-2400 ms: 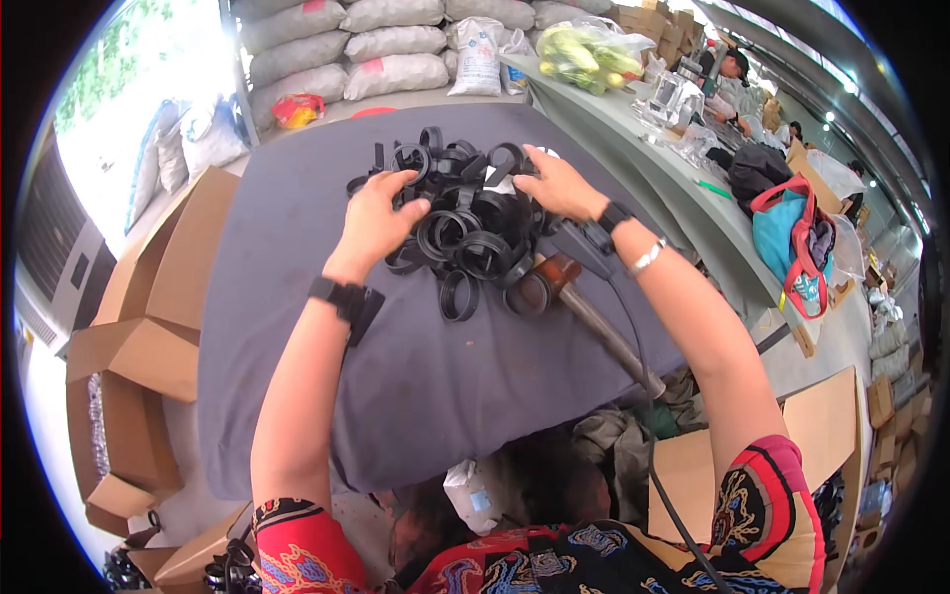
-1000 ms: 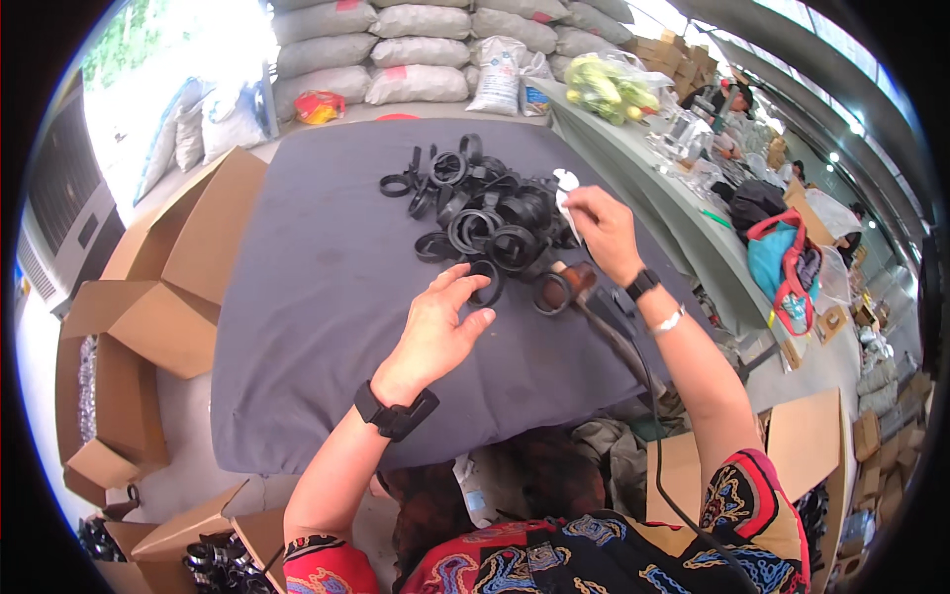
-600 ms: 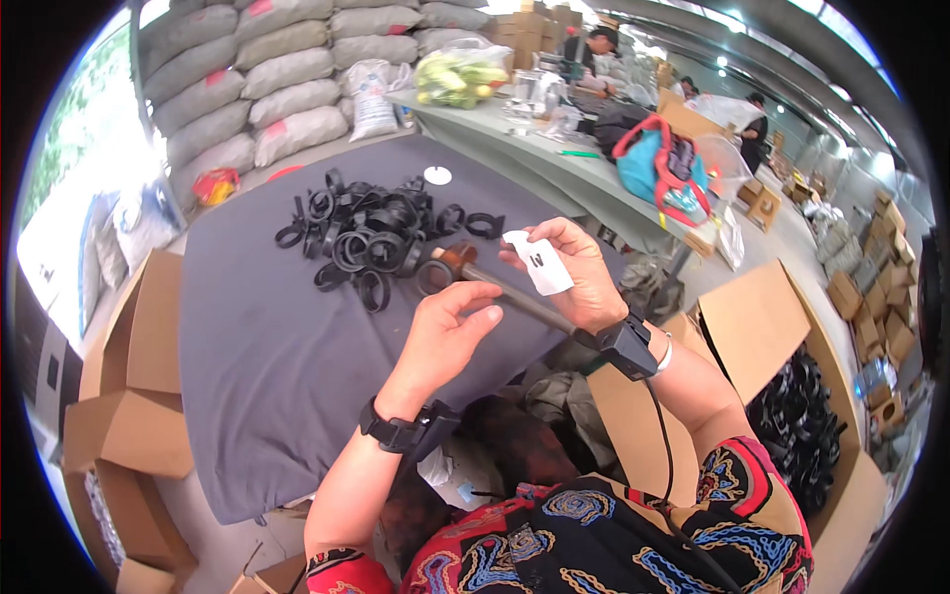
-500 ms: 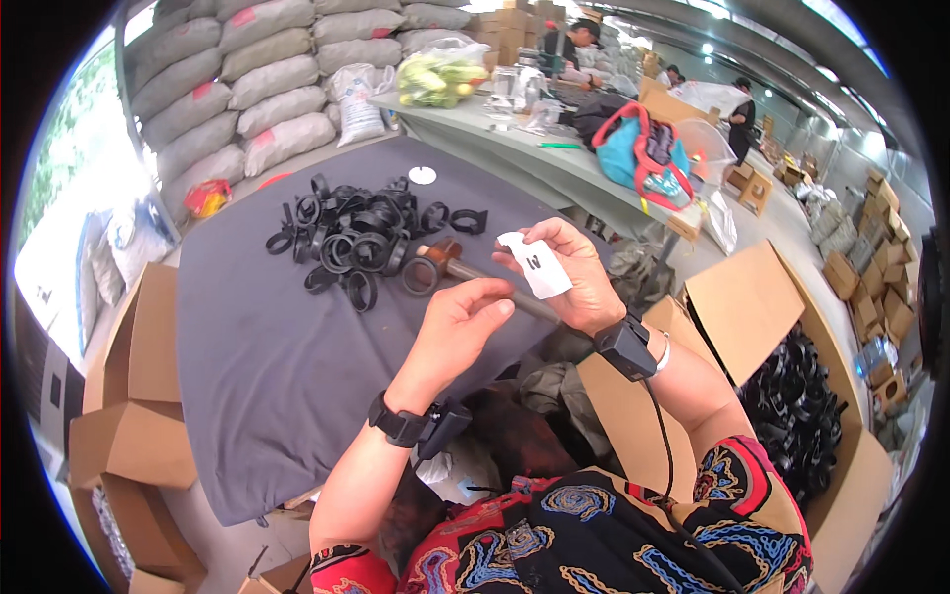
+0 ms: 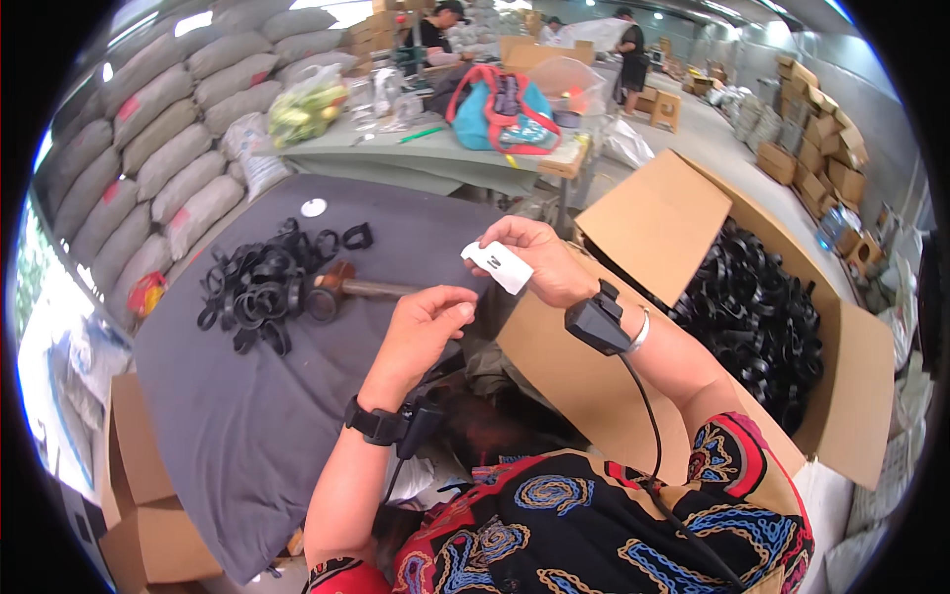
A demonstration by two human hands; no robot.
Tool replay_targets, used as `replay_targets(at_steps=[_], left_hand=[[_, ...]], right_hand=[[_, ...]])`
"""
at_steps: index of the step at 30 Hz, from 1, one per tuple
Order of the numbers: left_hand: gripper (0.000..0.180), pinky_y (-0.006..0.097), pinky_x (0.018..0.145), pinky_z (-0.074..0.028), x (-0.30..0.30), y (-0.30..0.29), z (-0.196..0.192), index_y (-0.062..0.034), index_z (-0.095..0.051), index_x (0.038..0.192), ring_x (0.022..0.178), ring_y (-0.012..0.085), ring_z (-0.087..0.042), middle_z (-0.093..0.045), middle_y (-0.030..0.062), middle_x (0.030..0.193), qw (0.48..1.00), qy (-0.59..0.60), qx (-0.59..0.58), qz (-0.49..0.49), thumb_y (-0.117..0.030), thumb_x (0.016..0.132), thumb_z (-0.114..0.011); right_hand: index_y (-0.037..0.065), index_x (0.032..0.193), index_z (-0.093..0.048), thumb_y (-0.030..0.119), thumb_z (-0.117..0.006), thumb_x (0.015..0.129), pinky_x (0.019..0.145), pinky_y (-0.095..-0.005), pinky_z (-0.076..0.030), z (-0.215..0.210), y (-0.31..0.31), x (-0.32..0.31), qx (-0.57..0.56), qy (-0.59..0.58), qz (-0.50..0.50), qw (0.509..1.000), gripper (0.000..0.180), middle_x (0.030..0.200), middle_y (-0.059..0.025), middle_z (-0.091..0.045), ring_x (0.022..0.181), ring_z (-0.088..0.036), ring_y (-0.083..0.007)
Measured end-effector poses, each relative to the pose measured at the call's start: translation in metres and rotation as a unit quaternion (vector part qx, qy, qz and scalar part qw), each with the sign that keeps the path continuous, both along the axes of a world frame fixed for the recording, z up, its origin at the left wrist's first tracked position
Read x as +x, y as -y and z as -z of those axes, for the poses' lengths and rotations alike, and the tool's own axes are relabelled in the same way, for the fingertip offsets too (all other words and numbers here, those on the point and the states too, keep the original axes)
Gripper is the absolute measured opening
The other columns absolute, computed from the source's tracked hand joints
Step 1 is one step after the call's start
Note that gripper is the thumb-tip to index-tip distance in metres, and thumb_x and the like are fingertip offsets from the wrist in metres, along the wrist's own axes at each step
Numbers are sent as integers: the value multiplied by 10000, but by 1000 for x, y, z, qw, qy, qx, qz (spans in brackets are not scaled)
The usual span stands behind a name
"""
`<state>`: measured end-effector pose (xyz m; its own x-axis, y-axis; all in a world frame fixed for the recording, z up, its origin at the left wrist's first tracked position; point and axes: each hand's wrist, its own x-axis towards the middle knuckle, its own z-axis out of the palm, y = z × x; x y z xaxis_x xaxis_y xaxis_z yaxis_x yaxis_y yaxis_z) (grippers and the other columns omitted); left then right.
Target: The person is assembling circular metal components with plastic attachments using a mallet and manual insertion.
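Observation:
My right hand [image 5: 549, 265] pinches a small white paper slip [image 5: 502, 266] with a dark mark on it. Just left of it, my left hand [image 5: 421, 337] has its fingers curled in and the thumb close to them; whatever they hold, if anything, is hidden. Behind that hand lies a mallet [image 5: 371, 288] with a brown head and a long handle, its handle end covered by my fingers. Farther left, a heap of black plastic ring clamps [image 5: 262, 287] rests on the grey cloth of the table [image 5: 228, 416]. A white disc [image 5: 314, 208] lies beyond the heap.
At my right stands an open cardboard box [image 5: 841, 366] filled with black ring clamps. A second table [image 5: 396, 153] behind carries a blue and pink bag [image 5: 510, 111] and a plastic bag of greens [image 5: 307, 104]. Stacked sacks [image 5: 168, 148] line the left; people work farther back.
My view has turned to the right, so the table and heap sit farther left and more of the clamp box shows. The right hand keeps hold of the paper slip.

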<state>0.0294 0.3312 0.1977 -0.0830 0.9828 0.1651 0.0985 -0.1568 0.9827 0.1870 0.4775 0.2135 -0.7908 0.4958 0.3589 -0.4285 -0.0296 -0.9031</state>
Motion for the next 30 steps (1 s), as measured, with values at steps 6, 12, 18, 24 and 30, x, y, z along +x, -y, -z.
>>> replay_targets(at_steps=[6,12,18,24,30], left_hand=[[248,269,733,-507,19,-25,12,-6,-616,1101,868,160,-645,-656,85,988,998,-10,-59,29,-141,896,-583],[242,264,725,-505,43,-46,18,-6,-622,1092,857,150,-642,-662,80,985,994,-39,-63,85,-148,901,-576],[228,261,717,-504,55,-58,30,-8,-629,1078,848,140,-637,-664,64,958,991,-45,-76,102,-137,894,-586],[226,256,715,-501,69,-69,34,6,-629,1062,828,135,-636,-665,60,933,988,-50,-81,122,-138,892,-594],[230,253,718,-498,93,-83,25,18,-630,1052,827,133,-635,-666,61,930,982,-74,-80,157,-144,891,-602]], right_hand=[[18,918,-620,13,-564,872,583,-258,-532,-2,-80,57,118,197,156,961,73,816,-70,-678,689,-667,-145],[-15,909,-598,9,-579,869,578,-325,-568,-9,-128,132,-2,106,247,963,50,857,-134,-665,732,-681,-224],[0,975,-594,0,-587,843,813,-404,-552,20,-130,166,-20,-15,135,991,131,1019,-183,-641,886,-662,-267],[-7,999,-602,-27,-554,868,813,-353,-548,38,-149,186,15,6,260,966,141,1057,-145,-641,930,-650,-227],[-11,1116,-603,-76,-554,815,817,-309,-522,48,-196,234,219,145,536,802,311,1066,-132,-653,944,-643,-216]])
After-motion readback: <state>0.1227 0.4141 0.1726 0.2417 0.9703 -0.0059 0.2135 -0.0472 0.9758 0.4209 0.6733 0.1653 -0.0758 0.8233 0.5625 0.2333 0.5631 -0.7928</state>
